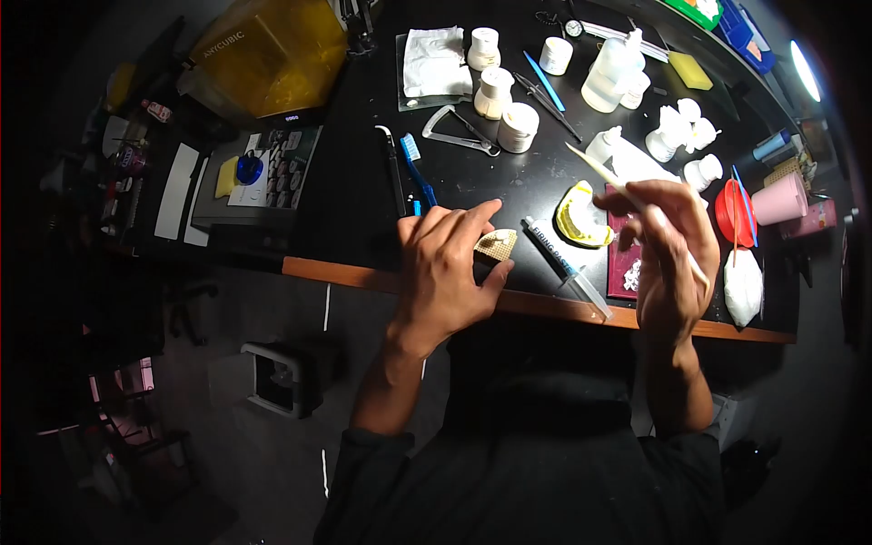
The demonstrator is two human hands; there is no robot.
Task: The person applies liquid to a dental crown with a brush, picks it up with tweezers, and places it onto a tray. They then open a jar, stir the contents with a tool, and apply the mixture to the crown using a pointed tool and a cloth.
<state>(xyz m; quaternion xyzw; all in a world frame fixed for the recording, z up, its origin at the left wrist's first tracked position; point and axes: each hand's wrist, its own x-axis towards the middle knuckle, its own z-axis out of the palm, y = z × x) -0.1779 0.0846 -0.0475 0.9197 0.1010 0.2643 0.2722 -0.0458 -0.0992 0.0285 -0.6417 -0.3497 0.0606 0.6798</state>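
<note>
My left hand (445, 268) is at the front edge of the black bench, its fingers and thumb curled round a small beige honeycomb firing tray (496, 247). Small pale pieces sit on top of that tray, too small to name. Raised over the right part of the bench, my right hand (674, 241) grips a slim cream-coloured brush (599, 168), its pointed tip up and to the left. Between the hands lie a yellow and white dental model (581, 216) and a syringe marked firing paste (568, 266). A dark red slab (623, 250) is partly hidden behind my right hand.
White jars (519, 127), a clear bottle (610, 77) and calipers (459, 132) stand or lie farther back. A blue toothbrush (418, 171) lies beyond my left hand. At right are a red bowl (734, 213), a pink cup (779, 199) and a white pouch (743, 289).
</note>
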